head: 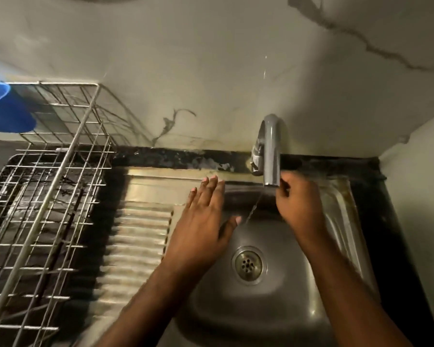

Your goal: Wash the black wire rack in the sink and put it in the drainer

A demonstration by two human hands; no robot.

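The black wire rack (60, 242) lies inside the silver wire drainer (48, 209) at the left, its dark bars showing through the drainer's grid. Neither hand touches it. My left hand (203, 221) hovers flat, fingers straight and spread, over the left rim of the steel sink (261, 309). My right hand (296, 201) is at the mouth of the tap (271, 151), fingers loosely bent and holding nothing. A thin stream of water (253, 209) falls between the hands.
A blue plastic cup (5, 108) sits in the drainer's upper tier at the far left. The ribbed draining board (138, 241) lies between drainer and basin. The drain (247, 265) is at the basin's centre. A wall stands right behind the tap.
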